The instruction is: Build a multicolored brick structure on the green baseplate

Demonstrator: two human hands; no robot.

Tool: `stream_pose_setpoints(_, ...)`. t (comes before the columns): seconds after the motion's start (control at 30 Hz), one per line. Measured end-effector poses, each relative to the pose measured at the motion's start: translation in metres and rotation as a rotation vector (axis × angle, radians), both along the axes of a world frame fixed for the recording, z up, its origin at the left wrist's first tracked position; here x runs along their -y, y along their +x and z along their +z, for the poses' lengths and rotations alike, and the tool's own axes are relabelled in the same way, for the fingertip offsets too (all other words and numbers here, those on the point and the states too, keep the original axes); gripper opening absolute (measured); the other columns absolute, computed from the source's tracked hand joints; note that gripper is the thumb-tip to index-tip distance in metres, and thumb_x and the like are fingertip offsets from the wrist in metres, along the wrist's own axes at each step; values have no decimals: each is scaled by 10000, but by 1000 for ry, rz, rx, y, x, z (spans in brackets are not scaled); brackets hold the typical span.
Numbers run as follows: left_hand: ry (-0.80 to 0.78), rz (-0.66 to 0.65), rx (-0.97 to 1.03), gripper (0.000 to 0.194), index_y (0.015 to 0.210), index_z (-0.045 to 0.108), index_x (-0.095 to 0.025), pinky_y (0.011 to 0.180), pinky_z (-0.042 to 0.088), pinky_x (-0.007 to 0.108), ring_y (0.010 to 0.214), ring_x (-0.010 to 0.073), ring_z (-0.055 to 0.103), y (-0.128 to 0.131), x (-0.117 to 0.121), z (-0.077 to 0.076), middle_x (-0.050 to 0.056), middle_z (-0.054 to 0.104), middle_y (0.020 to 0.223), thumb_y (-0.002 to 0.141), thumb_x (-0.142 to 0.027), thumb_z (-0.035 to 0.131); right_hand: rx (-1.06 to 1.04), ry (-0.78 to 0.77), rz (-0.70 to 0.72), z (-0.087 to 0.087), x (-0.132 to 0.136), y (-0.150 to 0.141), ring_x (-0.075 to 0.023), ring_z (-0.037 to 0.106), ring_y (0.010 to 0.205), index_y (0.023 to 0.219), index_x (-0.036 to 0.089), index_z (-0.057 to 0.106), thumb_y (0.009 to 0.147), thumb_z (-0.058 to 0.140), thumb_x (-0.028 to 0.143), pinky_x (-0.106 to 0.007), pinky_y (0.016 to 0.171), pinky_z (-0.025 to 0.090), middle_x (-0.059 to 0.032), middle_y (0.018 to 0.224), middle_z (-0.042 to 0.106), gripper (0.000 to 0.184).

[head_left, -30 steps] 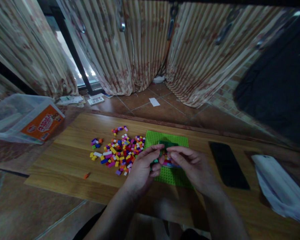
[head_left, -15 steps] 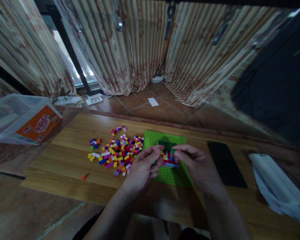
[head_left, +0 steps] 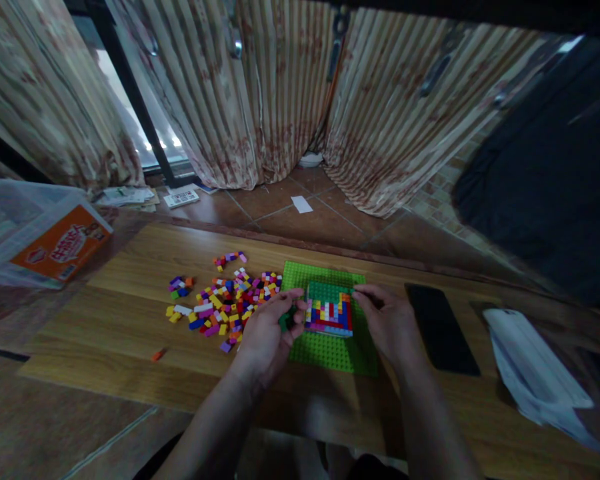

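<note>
The left hand (head_left: 267, 333) is curled around some dark green bricks (head_left: 286, 319), holding them between its thumb and bent fingers just beside the left edge of a multicoloured brick build (head_left: 330, 319). The right hand (head_left: 391, 322) reaches in from the other side, thumb and forefinger drawn together at the build's far right corner; whether they pinch a small green brick or only touch the corner, I cannot tell. The build sits on a bright green studded baseplate (head_left: 330, 358), its far rows green and its nearer rows mixed red, blue, yellow, white and orange, with light blue along the near edge. The baseplate lies flat on the wooden tabletop (head_left: 105, 327). To its left spreads a loose pile of small bricks (head_left: 235, 303) in yellow, purple, pink, white, blue, red and orange, and a single orange brick (head_left: 158, 355) lies apart, nearer the front edge. Right of the baseplate lies a flat black rectangular object (head_left: 443, 328), and beyond that a white item in clear plastic wrapping (head_left: 535, 363). A clear plastic bin (head_left: 40, 233) with an orange label stands past the tabletop's left end.
</note>
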State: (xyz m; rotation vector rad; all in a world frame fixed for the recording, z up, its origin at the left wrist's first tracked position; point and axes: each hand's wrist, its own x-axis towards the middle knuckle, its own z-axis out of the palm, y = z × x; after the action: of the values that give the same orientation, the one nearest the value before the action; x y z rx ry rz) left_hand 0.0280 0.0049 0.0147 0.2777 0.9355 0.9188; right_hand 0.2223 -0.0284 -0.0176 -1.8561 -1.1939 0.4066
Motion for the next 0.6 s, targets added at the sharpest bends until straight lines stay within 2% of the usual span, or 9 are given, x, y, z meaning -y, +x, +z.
stream_pose_setpoints(0.17,24,-10,13,174,893,691,-78,480,367,160,561,64,482,-3,2,-1,50,604,730,736,-104,618,34,-4,29,1,-2,-1,-245,672,874,836,234,751,799,614,390,-383,821,502,-66,937,746,211)
stream_pose_setpoints(0.4,32,-34,28,163,890,682,-78,458,328,157,537,53,459,-4,2,-3,35,590,712,743,-134,641,-50,2,69,-3,-5,-3,-234,674,880,851,233,749,796,640,388,-366,809,511,-54,945,744,197)
stream_pose_setpoints(0.6,39,-41,31,164,886,672,-74,448,306,157,517,52,452,-4,1,-3,33,581,697,742,-118,608,-145,-7,87,-8,-4,3,-242,674,937,892,223,755,800,644,391,-393,871,501,-61,982,747,221)
